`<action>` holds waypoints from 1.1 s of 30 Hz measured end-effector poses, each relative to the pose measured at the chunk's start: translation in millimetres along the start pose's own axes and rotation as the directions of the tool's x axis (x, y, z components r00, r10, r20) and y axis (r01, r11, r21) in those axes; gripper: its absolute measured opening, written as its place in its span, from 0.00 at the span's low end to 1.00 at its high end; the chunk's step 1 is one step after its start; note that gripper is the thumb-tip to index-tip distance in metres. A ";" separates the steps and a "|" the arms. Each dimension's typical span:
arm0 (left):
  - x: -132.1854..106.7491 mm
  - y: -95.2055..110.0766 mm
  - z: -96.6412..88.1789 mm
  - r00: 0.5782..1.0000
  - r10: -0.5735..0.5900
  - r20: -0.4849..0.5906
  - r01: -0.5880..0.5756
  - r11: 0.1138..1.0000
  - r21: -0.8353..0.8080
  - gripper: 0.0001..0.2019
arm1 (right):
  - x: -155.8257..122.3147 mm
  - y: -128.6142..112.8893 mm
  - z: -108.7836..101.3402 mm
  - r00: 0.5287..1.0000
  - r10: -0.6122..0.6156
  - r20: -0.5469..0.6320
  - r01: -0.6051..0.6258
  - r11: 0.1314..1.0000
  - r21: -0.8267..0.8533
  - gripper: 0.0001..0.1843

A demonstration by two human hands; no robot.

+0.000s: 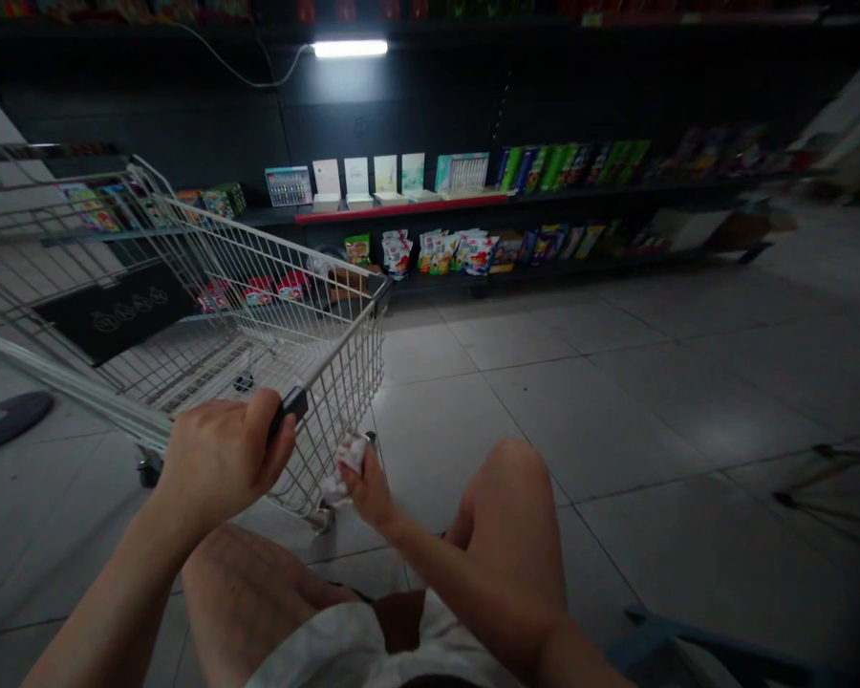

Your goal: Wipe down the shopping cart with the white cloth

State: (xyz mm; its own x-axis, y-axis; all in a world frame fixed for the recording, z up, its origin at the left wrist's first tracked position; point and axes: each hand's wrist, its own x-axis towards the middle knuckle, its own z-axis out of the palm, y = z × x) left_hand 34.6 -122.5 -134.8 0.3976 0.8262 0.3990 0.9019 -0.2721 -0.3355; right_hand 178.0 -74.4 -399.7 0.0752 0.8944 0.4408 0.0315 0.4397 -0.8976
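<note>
I sit low with my bare knees up in front of me. My left hand (pixel 219 459) is closed around the top corner of a wire shopping cart (pixel 258 287), on its black corner cap. The cart is tilted and stands to my left. My right hand (pixel 365 487) is closed on a small white cloth (pixel 345 466) and presses it against the cart's lower wire side, near the corner. The cart's basket holds nothing I can see.
Dark shop shelves (pixel 473 205) run along the back, stocked with coloured packets and cards under a strip lamp (pixel 350 48). Grey floor tiles (pixel 652 382) spread to the right. A blue frame edge (pixel 688 640) shows at bottom right, thin metal legs (pixel 824 478) at the right.
</note>
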 end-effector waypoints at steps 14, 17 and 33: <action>-0.7 2.4 1.9 0.970 0.135 -0.205 -0.132 0.991 0.027 0.14 | 364.6 -120.5 -16.5 0.677 -0.117 0.727 0.626 0.611 -0.485 0.07; 1.1 4.9 -0.2 0.967 0.132 -0.218 -0.133 0.991 0.012 0.12 | 357.2 -133.8 -11.2 0.643 0.138 0.754 0.633 0.458 -0.624 0.05; -35.9 -50.9 -0.3 0.971 0.171 -0.165 -0.199 0.964 -0.174 0.15 | 296.4 -176.2 -14.7 0.687 0.315 0.654 0.605 0.250 -0.756 0.27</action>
State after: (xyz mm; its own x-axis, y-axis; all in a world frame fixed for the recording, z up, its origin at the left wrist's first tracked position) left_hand -25.5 -138.4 -131.8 0.5681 0.6750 0.4708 0.8200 -0.5129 -0.2541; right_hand 209.4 112.0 -111.0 -0.5906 0.8066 0.0232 0.8067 0.5896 0.0389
